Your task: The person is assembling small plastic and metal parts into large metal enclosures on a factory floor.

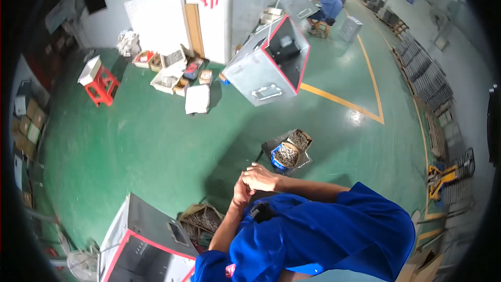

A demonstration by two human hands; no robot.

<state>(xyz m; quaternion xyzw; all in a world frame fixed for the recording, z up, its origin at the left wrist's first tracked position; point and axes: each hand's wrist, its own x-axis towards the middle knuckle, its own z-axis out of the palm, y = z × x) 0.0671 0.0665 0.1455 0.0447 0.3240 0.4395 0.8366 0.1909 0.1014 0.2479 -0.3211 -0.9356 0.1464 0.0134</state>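
Progress, from my feed: partway at best, my read. Both metal cabinets have red edging on the rims I can see, so that much looks done. The far cabinet stands with its front open, a dark hollow inside; the near cabinet is open too, cut off at the bottom of my view. Neither looks closed up, so I'd count that as remaining. Can't read a finished count off this.

Small parts: plenty on hand. Blue tub sits at the near edge of the low stand, heaped with metal bits; square box at its far right corner, also well filled. Sack of similar-looking pieces is on the floor, just beside the near cabinet's right side.

Grip: left hand and right hand meet in front of the blue shirt, short of the stand's near edge. Fingers curled, both narrow, right over left. Can't tell if a small part is pinched between them; knuckles block it. Neither hand touches tub, sack or cabinet.
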